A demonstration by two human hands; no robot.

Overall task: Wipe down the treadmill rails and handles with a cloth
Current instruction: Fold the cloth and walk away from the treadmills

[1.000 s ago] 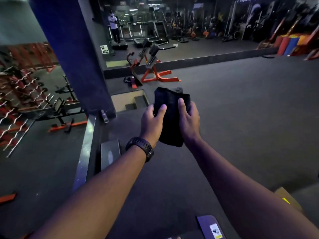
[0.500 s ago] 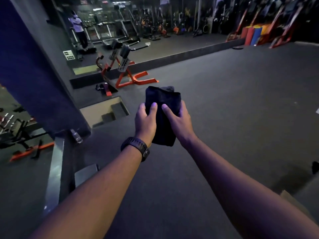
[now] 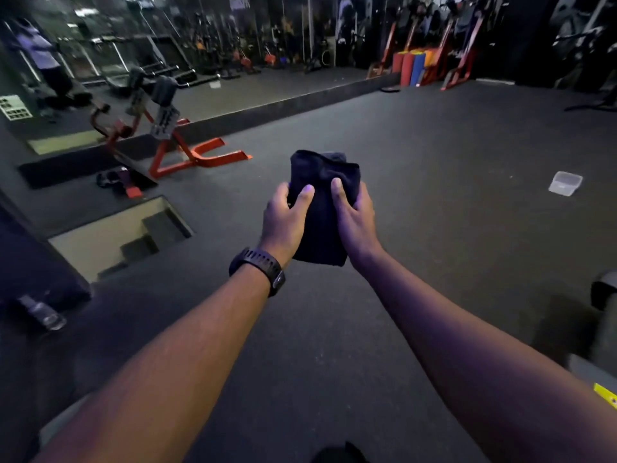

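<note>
Dark rubber gym floor (image 3: 434,228) bearing an orange steel-framed exercise bench (image 3: 187,152). Right of the bench, a folded dark cloth (image 3: 320,222) gripped by left hand (image 3: 283,218) and right hand (image 3: 357,222), thumbs on top; farther right, apparently a clear plastic tub (image 3: 565,183).

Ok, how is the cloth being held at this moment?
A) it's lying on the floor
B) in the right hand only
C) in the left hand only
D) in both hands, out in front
D: the left hand and the right hand both grip the folded dark cloth, thumbs pressed on its upper face.
</note>
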